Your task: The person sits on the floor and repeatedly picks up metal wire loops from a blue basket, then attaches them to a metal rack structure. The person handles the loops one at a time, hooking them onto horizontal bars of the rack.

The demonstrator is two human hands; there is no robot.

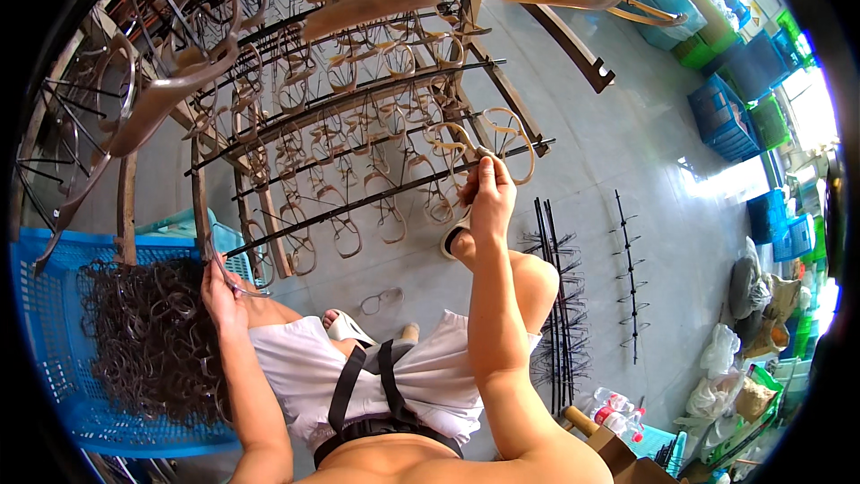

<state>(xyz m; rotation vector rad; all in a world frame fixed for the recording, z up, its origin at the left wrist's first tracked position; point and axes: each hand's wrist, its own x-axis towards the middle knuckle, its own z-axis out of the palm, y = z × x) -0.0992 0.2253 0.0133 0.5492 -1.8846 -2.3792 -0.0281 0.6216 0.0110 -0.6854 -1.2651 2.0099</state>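
My right hand (491,202) is raised at the right end of a black rod, its thumb and fingers pinched on an amber eyeglass frame (530,154) whose two rims stand upright. Lower on the left, my left hand (224,298) is closed on a greyish-brown eyeglass frame (253,292) by the rod's left end. Between my hands many more eyeglass frames (346,237) hang in rows on the black rods (358,203) of a rack. Beside my left hand a blue plastic crate (40,305) holds a heap of dark eyeglass frames (157,341).
One eyeglass frame (382,301) lies on the grey floor near my feet. Spiked black rods (554,305) lie right of my leg, with a single rod (630,278) farther out. Blue crates (721,116), plastic bags (719,350) and bottles (616,412) line the right side.
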